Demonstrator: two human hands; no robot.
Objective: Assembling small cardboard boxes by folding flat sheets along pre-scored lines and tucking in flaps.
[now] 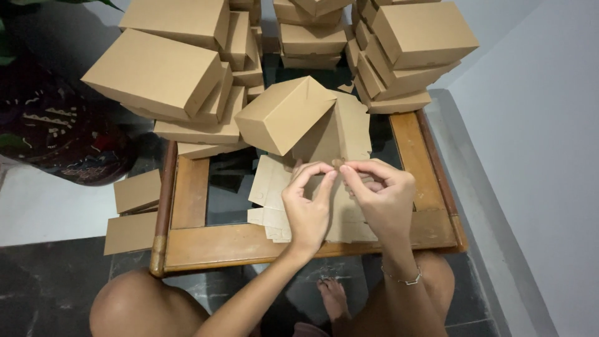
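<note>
Wooden table (199, 240) with a dark glass top fills the middle of the view, and the person sits at its near edge with both knees under it. At the far side of the table stand three groups of closed brown cardboard boxes: a big leaning stack on the left (163, 68), a lower stack in the middle (312, 37), and another stack on the right (409, 47). Some boxes of the left stack hang out over the edge of the table.

In front of these stacks one half-folded box (284, 115) stands tilted on the glass, with its open part toward the person. One wall of it is flat and comes down toward the hands. Under it and under the hands lies a small pile of flat cardboard sheets (269, 187), not folded, on the near part of the glass.

Two more flat cardboard pieces (134, 212) lie on the floor just beside the left edge of the table. Behind them, at the far left, is a dark cloth with a coloured pattern (62, 137).

The left hand (307, 209) and the right hand (382, 196) are close together above the flat sheets, almost touching. Each hand has the thumb and first finger curved toward the other hand, and together they pinch a small tab (338, 163) at the lower edge of the half-folded box. The other fingers are bent loosely. On the right wrist is a thin bracelet (404, 278).
</note>
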